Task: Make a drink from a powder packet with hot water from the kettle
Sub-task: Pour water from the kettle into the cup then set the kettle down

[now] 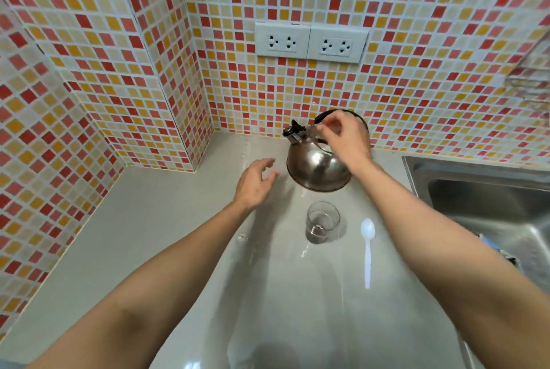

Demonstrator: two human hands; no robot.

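Note:
A steel kettle with a black handle and a spout cap stands on the grey counter near the back wall. My right hand is over the kettle, fingers closed around its handle. My left hand hovers open just left of the kettle, holding nothing. In front of the kettle stands a clear glass with a little water at the bottom. A white plastic spoon lies flat to the right of the glass. No powder packet can be made out on the counter.
A steel sink is set into the counter at the right, with a blue and white object at its near edge. Two double wall sockets sit on the tiled wall above the kettle. A tiled corner juts out at the left.

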